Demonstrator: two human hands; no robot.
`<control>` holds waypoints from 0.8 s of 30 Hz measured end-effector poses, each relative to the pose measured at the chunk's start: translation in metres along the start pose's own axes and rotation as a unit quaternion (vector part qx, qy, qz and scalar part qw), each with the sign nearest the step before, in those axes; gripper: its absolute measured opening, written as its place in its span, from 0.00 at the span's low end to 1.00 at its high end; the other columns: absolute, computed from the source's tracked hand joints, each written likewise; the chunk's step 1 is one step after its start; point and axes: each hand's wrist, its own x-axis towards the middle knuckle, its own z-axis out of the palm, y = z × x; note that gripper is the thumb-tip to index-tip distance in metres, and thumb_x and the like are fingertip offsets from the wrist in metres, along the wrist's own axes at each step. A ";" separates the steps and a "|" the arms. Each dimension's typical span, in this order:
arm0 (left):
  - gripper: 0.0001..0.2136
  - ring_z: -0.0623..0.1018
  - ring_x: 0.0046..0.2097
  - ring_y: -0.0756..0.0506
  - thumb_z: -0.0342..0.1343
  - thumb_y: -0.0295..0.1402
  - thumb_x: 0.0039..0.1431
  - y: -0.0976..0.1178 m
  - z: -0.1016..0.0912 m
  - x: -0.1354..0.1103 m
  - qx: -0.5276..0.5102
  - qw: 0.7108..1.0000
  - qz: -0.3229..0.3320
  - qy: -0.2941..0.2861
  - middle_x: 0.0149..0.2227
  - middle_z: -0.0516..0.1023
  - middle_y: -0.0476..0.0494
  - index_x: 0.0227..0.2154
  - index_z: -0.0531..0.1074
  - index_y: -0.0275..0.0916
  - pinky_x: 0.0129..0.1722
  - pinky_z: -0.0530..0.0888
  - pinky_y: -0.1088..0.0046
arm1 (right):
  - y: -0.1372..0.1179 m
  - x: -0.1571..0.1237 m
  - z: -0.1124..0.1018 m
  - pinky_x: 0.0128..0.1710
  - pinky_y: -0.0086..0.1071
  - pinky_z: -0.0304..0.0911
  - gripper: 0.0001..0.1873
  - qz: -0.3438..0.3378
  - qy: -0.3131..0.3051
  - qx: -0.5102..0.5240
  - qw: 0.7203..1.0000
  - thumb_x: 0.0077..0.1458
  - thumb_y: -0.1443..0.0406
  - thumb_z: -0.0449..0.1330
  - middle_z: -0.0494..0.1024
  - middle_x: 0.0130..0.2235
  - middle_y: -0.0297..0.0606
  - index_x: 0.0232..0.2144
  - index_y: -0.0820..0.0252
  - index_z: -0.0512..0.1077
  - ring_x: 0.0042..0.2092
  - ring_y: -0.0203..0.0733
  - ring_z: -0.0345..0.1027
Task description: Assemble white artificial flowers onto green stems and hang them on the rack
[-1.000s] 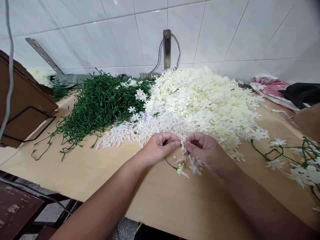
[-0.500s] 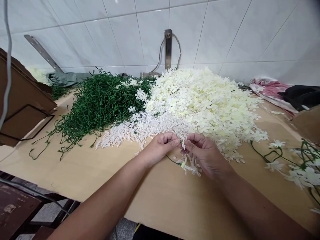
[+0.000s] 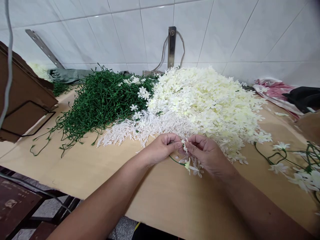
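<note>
- Okay, both hands meet over the bench [image 3: 90, 176], fingertips nearly together, near its front-centre.
- Left hand [image 3: 162, 150]: thumb and fingers pinched together on a thin green stem [image 3: 176, 161]; exact contact mostly hidden.
- Right hand [image 3: 207, 153]: thumb and fingers nipping a small white flower [image 3: 185, 146], which sits between the two sets of fingertips; whether it's on the stem tip, can't tell.
- Stem curves out from under left hand, ends in a yellowish-white bloom [image 3: 188, 165] hanging just below the fingers.
- More loose white petals beside that bloom, under right hand, partly covered.
- Behind hands: strip of thin white stamens [image 3: 150, 126], spread along the front of the piles.
- Behind left: big tangled green stem pile [image 3: 105, 96], few white flowers lying on its right side.
- Behind right: large heap of cream-white flower heads [image 3: 207, 100], touching stem pile.
- Right edge: flowered sprigs [image 3: 303, 176] on green stems, lying on bench, apart from right hand.
- Far left: brown carton [image 3: 25, 96], tilted, black wire frame against it.
- Back: white tiled wall [image 3: 120, 36], upright metal bracket [image 3: 171, 46]; red-and-white cloth [image 3: 272, 88] at far right.
</note>
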 end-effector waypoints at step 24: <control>0.13 0.57 0.21 0.56 0.60 0.38 0.40 0.001 0.007 -0.002 -0.032 0.999 0.006 0.028 0.16 0.59 0.56 0.17 0.63 0.35 0.23 0.53 0.77 | -0.001 -0.001 0.007 0.16 0.24 0.48 0.18 0.003 0.034 0.026 0.999 0.30 0.60 0.69 0.66 0.20 0.29 0.21 0.61 0.66 0.21 0.29 0.54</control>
